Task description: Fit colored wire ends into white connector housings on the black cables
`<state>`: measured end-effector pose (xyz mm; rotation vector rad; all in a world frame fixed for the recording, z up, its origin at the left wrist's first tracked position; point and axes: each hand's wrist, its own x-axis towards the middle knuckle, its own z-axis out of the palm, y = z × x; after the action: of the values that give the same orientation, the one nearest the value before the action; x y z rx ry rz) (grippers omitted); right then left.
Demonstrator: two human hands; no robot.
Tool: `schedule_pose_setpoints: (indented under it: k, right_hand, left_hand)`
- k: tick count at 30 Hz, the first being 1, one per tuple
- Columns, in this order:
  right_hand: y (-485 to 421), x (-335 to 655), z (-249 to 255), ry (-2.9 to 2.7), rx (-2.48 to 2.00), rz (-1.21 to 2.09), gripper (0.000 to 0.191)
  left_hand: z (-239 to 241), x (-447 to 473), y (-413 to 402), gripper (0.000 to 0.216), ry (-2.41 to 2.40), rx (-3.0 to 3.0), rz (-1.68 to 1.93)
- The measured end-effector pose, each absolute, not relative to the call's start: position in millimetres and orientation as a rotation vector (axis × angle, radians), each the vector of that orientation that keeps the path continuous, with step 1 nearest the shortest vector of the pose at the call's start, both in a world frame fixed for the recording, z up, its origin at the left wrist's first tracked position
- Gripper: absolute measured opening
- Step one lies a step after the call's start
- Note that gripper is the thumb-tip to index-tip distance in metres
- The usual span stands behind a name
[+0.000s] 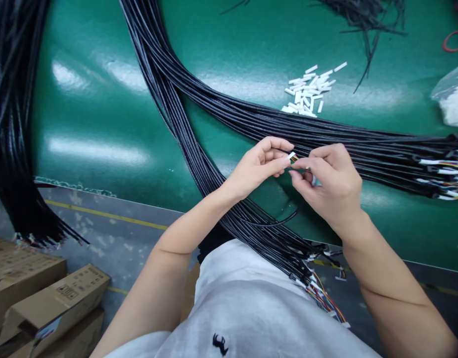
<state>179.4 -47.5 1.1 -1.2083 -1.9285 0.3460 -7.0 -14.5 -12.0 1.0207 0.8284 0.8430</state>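
My left hand (260, 166) pinches a small white connector (291, 155) between thumb and forefinger. My right hand (331, 181) is closed in a pinch just to its right, holding the thin coloured wires at the end of a black cable (277, 223) that loops down below both hands. Both hands hover over a thick bundle of black cables (221, 107) that fans across the green table (102, 114). Some cable ends with coloured wires and white tips (321, 293) hang over the table's front edge near my lap.
A pile of loose white connectors (309, 92) lies beyond my hands. More finished cable ends (447, 174) lie at the right. Another black bundle (12, 124) hangs at the far left. Cardboard boxes (38, 303) sit on the floor. A plastic bag (454, 97) and a red ring (454, 41) are at right.
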Motion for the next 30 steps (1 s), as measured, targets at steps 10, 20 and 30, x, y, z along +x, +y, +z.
schedule_pose_setpoints:
  k: [10,20,30]
  right_hand:
    - [-51,174,14,-1.771,-1.272,0.534,0.010]
    - [-53,171,8,-1.827,-1.213,0.145,0.015]
    - [-54,169,5,-1.860,-1.228,-0.097,0.014]
  left_hand:
    - [-11,-9,-13,0.040,0.716,1.007,0.730]
    - [8,-4,-16,0.021,0.692,0.789,0.701]
    - [10,-3,-16,0.020,0.707,0.766,0.712]
